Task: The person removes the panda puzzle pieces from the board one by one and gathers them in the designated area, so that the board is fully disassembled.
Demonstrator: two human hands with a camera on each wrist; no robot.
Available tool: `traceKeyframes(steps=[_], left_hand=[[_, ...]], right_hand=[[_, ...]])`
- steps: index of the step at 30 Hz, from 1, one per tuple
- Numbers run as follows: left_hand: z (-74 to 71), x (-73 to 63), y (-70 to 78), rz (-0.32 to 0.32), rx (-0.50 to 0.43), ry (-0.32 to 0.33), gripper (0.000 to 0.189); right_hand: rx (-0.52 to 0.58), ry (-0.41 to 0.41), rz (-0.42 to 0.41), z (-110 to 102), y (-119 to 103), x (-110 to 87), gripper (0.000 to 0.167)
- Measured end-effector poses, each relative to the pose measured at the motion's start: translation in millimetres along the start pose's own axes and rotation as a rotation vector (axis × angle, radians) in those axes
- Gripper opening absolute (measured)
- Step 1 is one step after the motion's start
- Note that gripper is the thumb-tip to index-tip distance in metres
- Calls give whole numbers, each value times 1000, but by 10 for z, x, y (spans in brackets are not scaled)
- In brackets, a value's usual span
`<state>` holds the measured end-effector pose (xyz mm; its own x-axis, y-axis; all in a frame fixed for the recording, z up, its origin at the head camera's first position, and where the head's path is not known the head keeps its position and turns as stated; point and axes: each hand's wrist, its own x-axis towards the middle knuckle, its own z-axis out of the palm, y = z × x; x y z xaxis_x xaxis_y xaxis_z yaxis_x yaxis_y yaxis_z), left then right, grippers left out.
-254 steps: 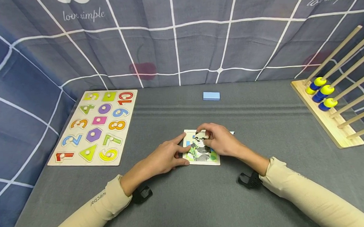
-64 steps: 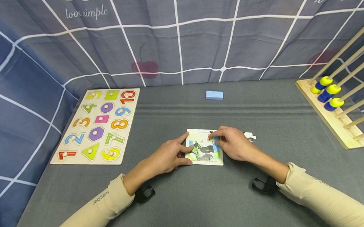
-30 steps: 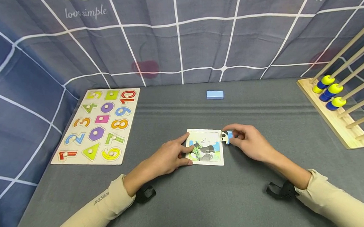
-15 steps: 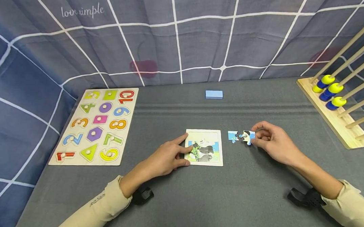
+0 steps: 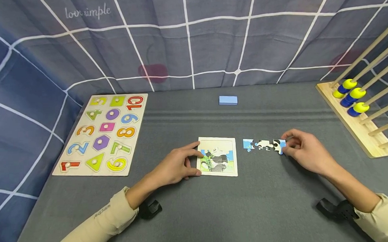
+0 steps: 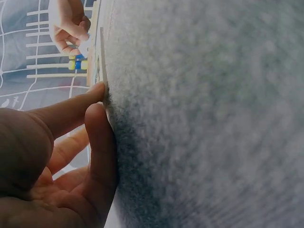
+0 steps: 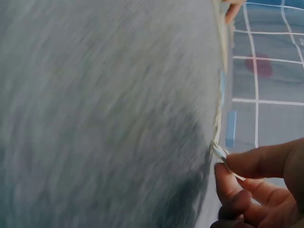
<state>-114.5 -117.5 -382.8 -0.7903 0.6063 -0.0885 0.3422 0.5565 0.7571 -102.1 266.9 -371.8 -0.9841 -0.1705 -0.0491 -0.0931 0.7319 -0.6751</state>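
Note:
In the head view a small square panda puzzle board (image 5: 218, 171) lies on the grey table, its upper part bare of pieces. My left hand (image 5: 174, 165) rests at the board's left side, fingertips on the left border and thumb by the lower left corner. Right of the board, a blue puzzle piece (image 5: 248, 144) and a white-and-black puzzle piece (image 5: 263, 144) lie in a row. At the row's right end, my right hand (image 5: 307, 150) pinches a black, white and blue puzzle piece (image 5: 278, 146) by its right edge, tilted in the right wrist view.
A number-and-shape peg board (image 5: 120, 166) lies at the left. A blue block (image 5: 227, 100) stands near the back curtain (image 5: 210, 55). At the right is a wooden bead rack (image 5: 357, 128) with upright rods and several yellow and blue beads.
My right hand has lifted a piece off the board's upper right and carried it rightward, past two loose pieces, to the row's right end. My left hand has stayed at the board.

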Motion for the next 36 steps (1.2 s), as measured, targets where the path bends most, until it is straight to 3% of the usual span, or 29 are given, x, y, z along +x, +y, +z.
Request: traceKeyframes(steps=[6, 10, 14, 27, 31, 36], left_hand=[[-13, 2, -24, -10, -19, -20, 42], [-18, 5, -37, -3, 37, -3, 41], [-18, 11, -41, 14, 95, 11, 38], [-19, -10, -74, 45, 123, 9, 32], [-30, -19, -101, 73, 90, -15, 33], [-55, -48, -90, 147, 154, -78, 35]], right_hand=[[-108, 29, -48, -15, 75, -5, 20], [-130, 22, -64, 1, 104, 24, 23], [-141, 10, -64, 13, 127, 32, 24], [-137, 19, -84, 35, 141, 17, 23], [-121, 27, -77, 37, 135, 7, 23], [-89, 47, -63, 30, 121, -5, 26]])
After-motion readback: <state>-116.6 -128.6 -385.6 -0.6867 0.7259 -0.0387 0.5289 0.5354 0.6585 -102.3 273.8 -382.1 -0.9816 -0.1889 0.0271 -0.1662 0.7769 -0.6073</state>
